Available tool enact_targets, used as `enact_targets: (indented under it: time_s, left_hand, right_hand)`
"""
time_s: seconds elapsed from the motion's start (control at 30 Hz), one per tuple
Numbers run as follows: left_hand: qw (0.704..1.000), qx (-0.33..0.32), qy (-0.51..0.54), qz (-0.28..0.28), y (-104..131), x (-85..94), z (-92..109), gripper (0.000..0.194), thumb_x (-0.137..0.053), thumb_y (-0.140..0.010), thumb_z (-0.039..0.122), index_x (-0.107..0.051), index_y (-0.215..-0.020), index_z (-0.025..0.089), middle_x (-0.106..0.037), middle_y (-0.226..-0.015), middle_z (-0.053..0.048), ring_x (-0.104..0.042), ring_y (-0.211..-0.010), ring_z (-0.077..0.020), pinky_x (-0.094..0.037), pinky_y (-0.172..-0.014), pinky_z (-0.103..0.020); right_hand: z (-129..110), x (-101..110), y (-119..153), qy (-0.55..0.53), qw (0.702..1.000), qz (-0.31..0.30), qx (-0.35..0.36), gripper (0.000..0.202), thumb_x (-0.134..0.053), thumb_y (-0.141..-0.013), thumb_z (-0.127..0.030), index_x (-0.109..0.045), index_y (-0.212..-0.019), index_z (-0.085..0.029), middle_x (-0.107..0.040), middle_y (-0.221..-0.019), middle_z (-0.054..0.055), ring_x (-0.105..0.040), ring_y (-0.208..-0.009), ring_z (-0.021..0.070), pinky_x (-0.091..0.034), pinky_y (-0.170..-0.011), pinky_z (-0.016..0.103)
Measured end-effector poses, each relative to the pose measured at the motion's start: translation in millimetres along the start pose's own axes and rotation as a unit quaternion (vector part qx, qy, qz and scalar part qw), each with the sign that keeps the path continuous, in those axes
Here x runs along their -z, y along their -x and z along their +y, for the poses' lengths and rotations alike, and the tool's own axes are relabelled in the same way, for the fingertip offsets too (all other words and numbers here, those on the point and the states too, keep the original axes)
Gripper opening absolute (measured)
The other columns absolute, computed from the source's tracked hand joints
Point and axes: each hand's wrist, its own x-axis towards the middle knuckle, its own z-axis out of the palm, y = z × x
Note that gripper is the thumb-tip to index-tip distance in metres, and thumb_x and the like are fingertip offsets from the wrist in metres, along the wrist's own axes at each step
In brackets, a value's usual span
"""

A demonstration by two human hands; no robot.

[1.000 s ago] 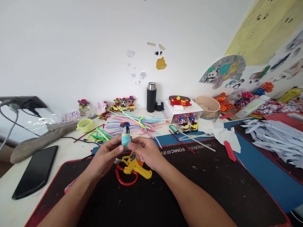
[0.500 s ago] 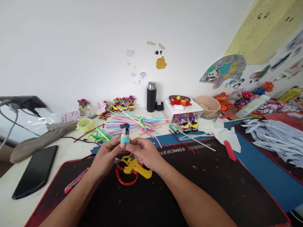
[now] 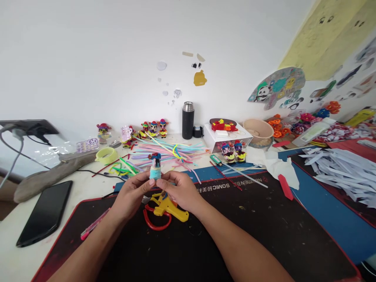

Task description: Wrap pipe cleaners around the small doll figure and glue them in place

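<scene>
Between my two hands a small pipe-cleaner doll (image 3: 155, 171) stands upright, with a light-blue wrapped body and a red and blue head part. My left hand (image 3: 135, 188) grips its lower left side, thumb at the base. From the other side, my right hand (image 3: 179, 188) pinches the base with thumb and fingers. Beneath the hands, a yellow glue gun (image 3: 172, 209) lies on the black desk mat (image 3: 246, 231). Red-handled scissors (image 3: 157, 227) lie partly under the glue gun. The doll's underside is hidden by my fingers.
Pastel pipe cleaners (image 3: 164, 150) are heaped behind the hands. Several finished dolls (image 3: 153, 129) stand by the wall, near a black thermos (image 3: 188, 121). A phone (image 3: 44, 213) and a pink pen (image 3: 94, 225) lie left. White paper strips (image 3: 340, 172) are piled right.
Almost nothing differs. The view has shifted very slightly, and both hands keep the doll in nearly the same place.
</scene>
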Motion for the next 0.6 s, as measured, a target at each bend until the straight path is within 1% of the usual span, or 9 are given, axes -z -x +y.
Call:
enact_targets:
  time_s: [0.17, 0.27, 0.33, 0.47, 0.6]
  left_hand:
    - [0.999, 0.012, 0.015, 0.026, -1.5, -1.1, 2.1, 0.041, -0.092, -0.072, 0.05, -0.088, -0.101, 0.021, -0.084, -0.106, -0.013, -0.072, -0.111, -0.0367, -0.05, -0.102, -0.044]
    - [0.999, 0.012, 0.018, 0.038, -2.5, -0.4, 3.2, 0.042, -0.094, -0.068, 0.051, -0.088, -0.097, 0.02, -0.084, -0.1, -0.013, -0.072, -0.11, -0.0374, -0.052, -0.1, -0.043]
    - [0.999, 0.012, 0.022, 0.045, -3.1, 1.2, 3.4, 0.042, -0.095, -0.067, 0.051, -0.088, -0.096, 0.02, -0.084, -0.098, -0.012, -0.073, -0.109, -0.0367, -0.052, -0.098, -0.042]
    - [0.998, 0.011, 0.035, 0.056, -4.6, 6.1, 2.3, 0.039, -0.094, -0.069, 0.049, -0.088, -0.094, 0.02, -0.084, -0.095, -0.012, -0.075, -0.102, -0.0342, -0.055, -0.093, -0.039]
    - [0.998, 0.017, 0.04, 0.053, -6.4, 8.2, 1.0, 0.038, -0.093, -0.07, 0.049, -0.088, -0.093, 0.019, -0.084, -0.093, -0.012, -0.076, -0.098, -0.0334, -0.057, -0.088, -0.039]
  right_hand:
    - [-6.4, 1.6, 2.6, 0.005, 0.999, -0.028, -0.016, 0.042, -0.076, -0.086, -0.06, -0.069, -0.095, -0.019, -0.049, -0.053, -0.008, -0.041, -0.045, 0.0102, -0.032, -0.048, 0.025]
    - [-8.6, 3.1, 3.5, 0.015, 0.999, -0.038, -0.022, 0.038, -0.073, -0.09, -0.056, -0.069, -0.098, -0.019, -0.048, -0.05, -0.009, -0.039, -0.042, 0.0101, -0.031, -0.046, 0.025]
    - [-8.3, 3.5, 3.2, 0.019, 0.999, -0.03, -0.017, 0.036, -0.072, -0.09, -0.055, -0.069, -0.096, -0.019, -0.048, -0.05, -0.009, -0.039, -0.043, 0.01, -0.031, -0.046, 0.025]
    - [-3.8, 3.3, 0.9, 0.028, 1.0, -0.003, 0.009, 0.034, -0.074, -0.088, -0.053, -0.066, -0.084, -0.02, -0.05, -0.055, -0.007, -0.041, -0.048, 0.0102, -0.031, -0.049, 0.025]
    - [-0.7, 2.9, -1.0, 0.016, 0.999, 0.007, 0.031, 0.033, -0.073, -0.087, -0.052, -0.065, -0.082, -0.02, -0.053, -0.06, -0.005, -0.046, -0.055, 0.0121, -0.033, -0.052, 0.026]
